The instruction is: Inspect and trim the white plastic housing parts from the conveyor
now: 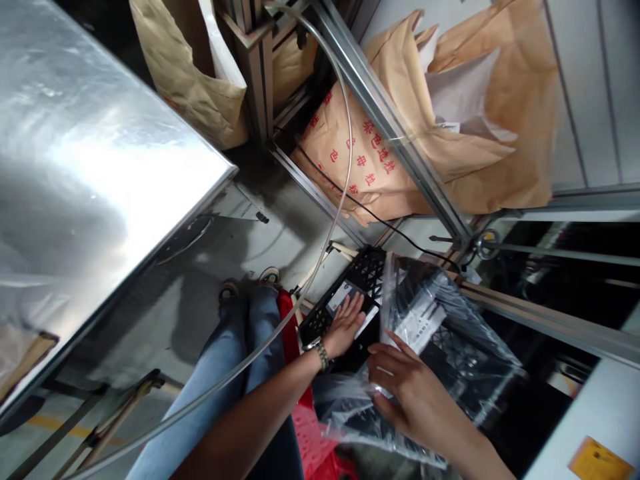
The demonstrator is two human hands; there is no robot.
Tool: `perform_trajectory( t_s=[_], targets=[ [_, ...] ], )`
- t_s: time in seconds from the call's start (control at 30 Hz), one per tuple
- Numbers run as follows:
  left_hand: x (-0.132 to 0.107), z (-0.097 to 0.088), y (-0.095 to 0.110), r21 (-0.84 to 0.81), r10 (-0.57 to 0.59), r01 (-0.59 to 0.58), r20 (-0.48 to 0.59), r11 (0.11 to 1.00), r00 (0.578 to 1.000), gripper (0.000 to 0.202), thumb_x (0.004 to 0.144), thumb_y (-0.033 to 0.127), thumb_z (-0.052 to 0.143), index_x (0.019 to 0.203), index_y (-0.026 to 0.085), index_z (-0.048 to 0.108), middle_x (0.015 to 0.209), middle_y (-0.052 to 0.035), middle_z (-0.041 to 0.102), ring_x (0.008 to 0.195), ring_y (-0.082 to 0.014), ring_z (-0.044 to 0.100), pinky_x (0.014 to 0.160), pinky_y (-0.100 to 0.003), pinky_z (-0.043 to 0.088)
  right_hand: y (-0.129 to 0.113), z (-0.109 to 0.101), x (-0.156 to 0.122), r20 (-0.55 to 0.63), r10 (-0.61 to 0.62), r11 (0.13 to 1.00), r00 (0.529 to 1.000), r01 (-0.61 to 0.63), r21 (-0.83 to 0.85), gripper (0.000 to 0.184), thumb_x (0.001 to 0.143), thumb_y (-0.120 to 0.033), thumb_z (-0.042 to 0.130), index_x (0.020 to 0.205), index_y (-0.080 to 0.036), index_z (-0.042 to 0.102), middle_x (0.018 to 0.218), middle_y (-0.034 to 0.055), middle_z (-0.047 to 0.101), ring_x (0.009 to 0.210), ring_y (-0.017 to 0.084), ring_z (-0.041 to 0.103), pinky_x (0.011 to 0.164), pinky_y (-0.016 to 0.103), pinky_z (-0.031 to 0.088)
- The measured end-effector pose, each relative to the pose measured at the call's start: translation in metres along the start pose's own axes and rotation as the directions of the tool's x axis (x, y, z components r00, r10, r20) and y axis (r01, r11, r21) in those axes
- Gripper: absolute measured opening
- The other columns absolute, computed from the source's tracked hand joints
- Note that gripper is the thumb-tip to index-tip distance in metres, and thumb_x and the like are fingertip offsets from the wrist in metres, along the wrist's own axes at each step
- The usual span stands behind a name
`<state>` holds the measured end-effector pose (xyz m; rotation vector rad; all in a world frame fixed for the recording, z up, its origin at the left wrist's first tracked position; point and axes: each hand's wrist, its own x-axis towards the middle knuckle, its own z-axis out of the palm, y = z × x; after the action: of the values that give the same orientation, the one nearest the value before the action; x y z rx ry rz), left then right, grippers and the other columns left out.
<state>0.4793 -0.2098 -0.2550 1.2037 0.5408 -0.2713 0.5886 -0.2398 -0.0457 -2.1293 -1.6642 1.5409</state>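
Observation:
My left hand [345, 325], with a watch [320, 353] at the wrist, lies with fingers stretched out over a dark surface bearing a white label [345, 293], at the black lattice crate [371, 270]. To its right, a clear plastic bag [415, 293] lines or covers a dark crate, and a printed white sheet [424, 321] shows through the film. My right hand [407, 390] is at the near side of this bag, its fingers bent, with gathered film between thumb and fingers. The fingertips are partly hidden.
A red plastic stool [313, 427] stands beside my legs. Large brown paper sacks [360, 160] rest behind a metal frame [385, 113]. A clear hose [345, 133] loops across the view. At left juts a shiny metal table [100, 167]; a handwheel [487, 244] sits at right.

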Motion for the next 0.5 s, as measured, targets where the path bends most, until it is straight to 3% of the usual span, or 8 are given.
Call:
perform_trajectory(
  t_s=[0.17, 0.27, 0.4, 0.5],
  targets=[
    [-0.054, -0.006, 0.004, -0.002, 0.082, -0.083, 0.107, 0.997, 0.991, 0.075, 0.104, 0.063, 0.021, 0.165, 0.021, 0.015, 0.174, -0.0051, 0.012, 0.160, -0.0198, 0.006, 0.131, -0.042, 0.008, -0.008, 0.001, 0.007, 0.001, 0.001, 1.000, 1.000, -0.001, -0.011, 0.009, 0.088, -0.015, 0.060, 0.092, -0.023, 0.064, 0.108, 0.0022, 0.072, 0.127, 0.026, 0.060, 0.130, 0.056, 0.012],
    [-0.071, -0.008, -0.009, 0.012, 0.023, -0.024, 0.089, 1.000, 0.996, 0.079, 0.102, 0.065, 0.019, 0.166, 0.019, 0.012, 0.174, -0.0087, 0.009, 0.160, -0.0214, 0.007, 0.131, -0.044, 0.009, -0.015, 0.000, 0.011, 0.014, -0.001, 1.000, 1.000, 0.002, -0.030, 0.011, 0.088, -0.016, 0.060, 0.095, -0.024, 0.064, 0.108, 0.0020, 0.072, 0.128, 0.026, 0.059, 0.130, 0.057, 0.009],
    [-0.052, -0.012, -0.025, 0.042, -0.132, 0.131, 0.027, 0.990, 0.991, 0.077, 0.103, 0.062, 0.018, 0.166, 0.017, 0.009, 0.173, -0.0139, 0.009, 0.160, -0.0283, 0.002, 0.128, -0.058, -0.002, -0.021, 0.001, 0.015, 0.056, 0.008, 0.999, 0.998, -0.005, -0.050, 0.013, 0.088, -0.015, 0.059, 0.096, -0.023, 0.064, 0.112, 0.0032, 0.072, 0.133, 0.026, 0.056, 0.130, 0.057, 0.008],
    [-0.017, -0.013, -0.015, 0.042, -0.138, 0.137, 0.014, 0.990, 0.990, 0.071, 0.105, 0.057, 0.022, 0.165, 0.019, 0.014, 0.174, -0.0151, 0.011, 0.160, -0.0301, 0.006, 0.127, -0.061, -0.001, -0.021, 0.006, 0.017, 0.061, 0.012, 0.998, 0.998, -0.009, -0.055, 0.014, 0.088, -0.015, 0.059, 0.098, -0.023, 0.066, 0.121, 0.0045, 0.071, 0.140, 0.027, 0.051, 0.130, 0.056, 0.008]
  ],
)
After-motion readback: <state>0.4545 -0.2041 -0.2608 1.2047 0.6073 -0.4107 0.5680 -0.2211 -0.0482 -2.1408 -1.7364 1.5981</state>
